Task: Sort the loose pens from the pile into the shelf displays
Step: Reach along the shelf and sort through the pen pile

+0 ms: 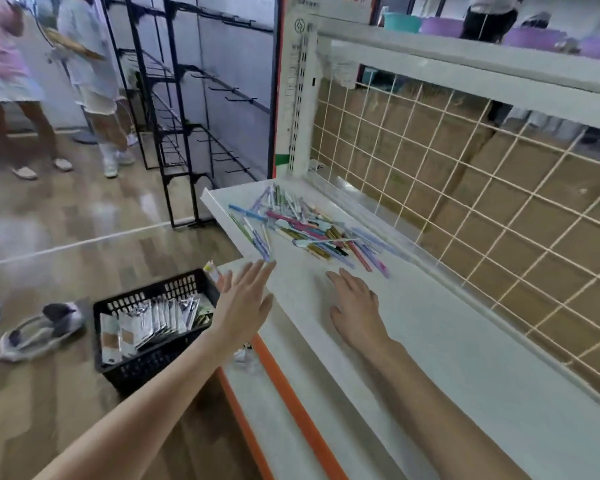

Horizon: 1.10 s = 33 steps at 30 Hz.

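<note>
A pile of loose pens [305, 230] in pink, blue, purple, green and gold lies on the far end of a white shelf [465, 341]. My left hand [246, 299] reaches out with straight fingers over the shelf's front edge, its fingertips just short of the nearest purple pen. My right hand [355, 306] lies over the shelf surface with its fingers extended toward the pile, a little short of the pens. Neither hand holds anything.
A wire grid back panel [499, 209] rises behind the shelf, with cardboard boxes behind it. A black basket [160, 362] of packaged goods sits on the wooden floor at left, next to shoes [39, 330]. Black hook racks [187, 109] and people stand further back.
</note>
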### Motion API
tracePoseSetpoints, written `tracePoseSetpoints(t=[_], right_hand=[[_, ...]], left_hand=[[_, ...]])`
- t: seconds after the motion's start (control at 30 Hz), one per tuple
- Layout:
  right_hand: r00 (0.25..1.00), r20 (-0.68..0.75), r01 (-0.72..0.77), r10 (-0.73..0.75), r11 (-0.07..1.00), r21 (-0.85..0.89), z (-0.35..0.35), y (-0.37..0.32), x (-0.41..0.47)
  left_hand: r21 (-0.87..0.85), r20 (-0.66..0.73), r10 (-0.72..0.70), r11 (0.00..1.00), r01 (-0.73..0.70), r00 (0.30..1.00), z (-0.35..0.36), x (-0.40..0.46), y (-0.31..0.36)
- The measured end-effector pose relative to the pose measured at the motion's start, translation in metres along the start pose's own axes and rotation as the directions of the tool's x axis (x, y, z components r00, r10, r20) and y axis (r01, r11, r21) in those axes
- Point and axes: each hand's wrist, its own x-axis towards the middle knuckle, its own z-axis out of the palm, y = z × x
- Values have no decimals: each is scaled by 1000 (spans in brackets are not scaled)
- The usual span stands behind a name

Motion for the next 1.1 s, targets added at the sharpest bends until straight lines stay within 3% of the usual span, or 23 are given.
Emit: tracePoseSetpoints(t=[0.3, 0.47, 0.67, 0.87, 0.97, 1.1], right_hand=[[999, -28, -23, 27, 993, 115, 9, 13, 120], [1000, -27, -14, 15, 998, 57, 8, 20, 146], [997, -59, 49, -46, 998, 37, 8, 34, 162], [995, -84, 62, -55, 994, 93, 8, 43, 171], [991, -127, 72, -47, 977, 200, 9, 46, 171], [974, -223, 44, 46, 922, 384, 4, 47, 167]], left_hand=[[-34, -42, 11, 999, -13, 999, 16, 103, -36], [-12, -109, 92, 995, -94, 990, 32, 155, -49], [59, -6, 93, 994, -93, 996, 45, 202, -58], [14, -22, 131, 991, -130, 991, 46, 216, -64], [-81, -71, 160, 983, -166, 984, 38, 215, -62], [-339, -45, 200, 919, -204, 979, 25, 213, -57]])
